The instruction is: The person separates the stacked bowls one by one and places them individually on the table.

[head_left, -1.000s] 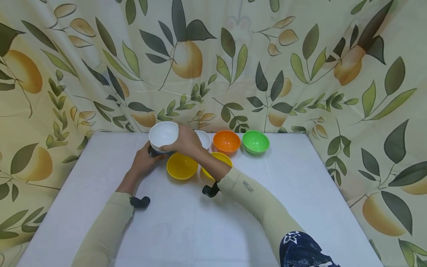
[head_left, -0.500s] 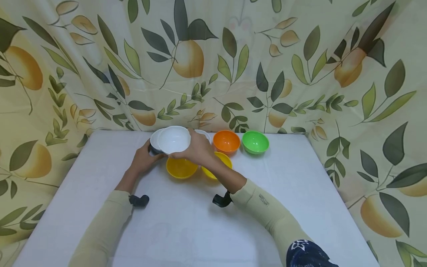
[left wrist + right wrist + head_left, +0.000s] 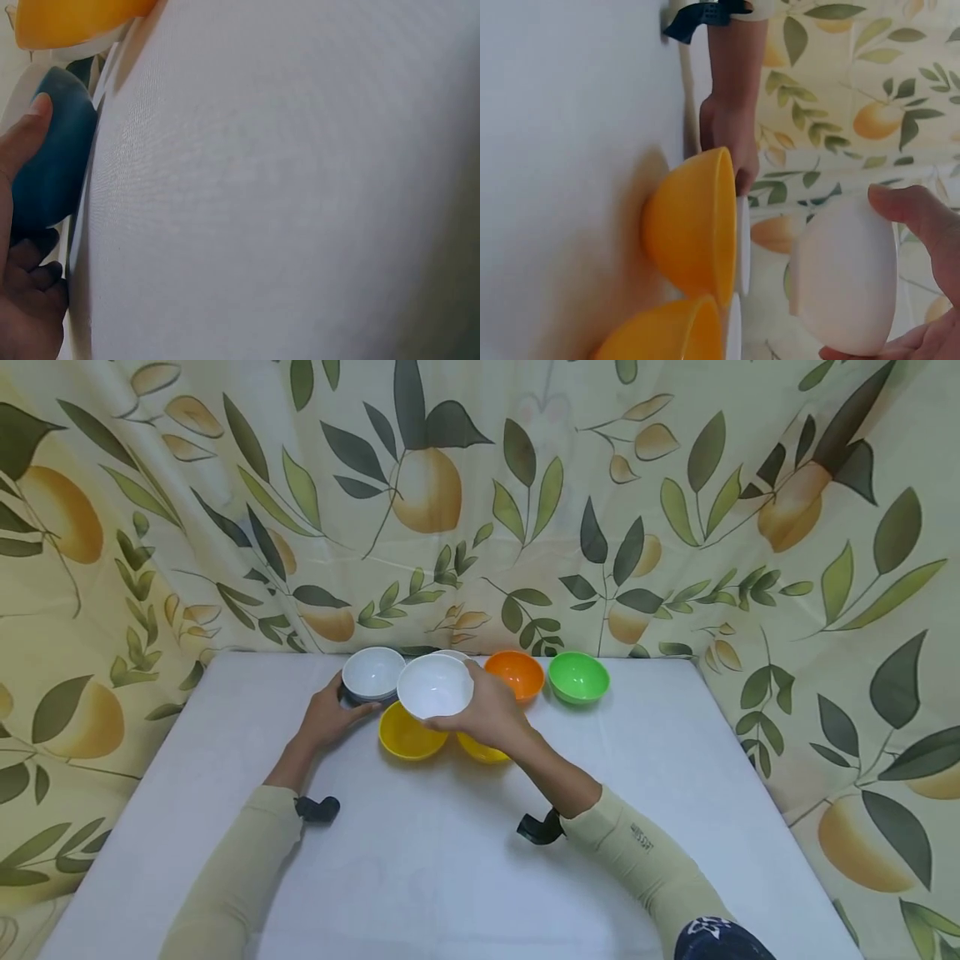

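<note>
My right hand grips a white bowl by its side, raised above the table; in the right wrist view the thumb and fingers span this white bowl. At the back left, my left hand holds a dark blue bowl, its thumb against the outer wall. Another white bowl appears nested in the blue one. Two yellow bowls stand in front, one left and one partly hidden under the right hand. Behind the held bowl shows the rim of a further white bowl.
An orange bowl, partly covered by the right hand, and a green bowl stand along the back of the white table. A patterned curtain hangs directly behind the back edge.
My right hand has carried the white bowl rightward, away from the blue bowl, uncovering the white bowl nested there. My left hand stays at the blue bowl.
</note>
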### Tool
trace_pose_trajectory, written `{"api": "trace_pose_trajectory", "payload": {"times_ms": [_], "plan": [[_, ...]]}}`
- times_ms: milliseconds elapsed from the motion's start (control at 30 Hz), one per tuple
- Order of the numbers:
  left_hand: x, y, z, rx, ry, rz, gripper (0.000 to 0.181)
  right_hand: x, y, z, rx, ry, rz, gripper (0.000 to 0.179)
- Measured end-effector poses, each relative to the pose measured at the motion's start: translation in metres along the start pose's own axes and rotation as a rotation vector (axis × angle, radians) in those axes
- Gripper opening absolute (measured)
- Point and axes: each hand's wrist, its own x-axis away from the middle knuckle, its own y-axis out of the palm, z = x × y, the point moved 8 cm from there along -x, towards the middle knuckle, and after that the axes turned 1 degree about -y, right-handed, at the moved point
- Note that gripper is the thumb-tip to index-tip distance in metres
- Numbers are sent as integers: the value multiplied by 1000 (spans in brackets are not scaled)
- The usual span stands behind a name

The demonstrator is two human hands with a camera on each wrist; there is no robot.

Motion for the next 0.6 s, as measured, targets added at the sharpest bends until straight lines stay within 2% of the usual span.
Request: {"api": "trace_pose_trajectory", "payload": {"times_ms": [400, 600], "plan": [[-1, 0, 2, -19, -15, 1, 117, 30, -37, 40, 31, 91, 88, 102], [0, 1, 0, -13, -20, 1, 117, 43, -54, 53, 48, 137, 125, 104]]}}
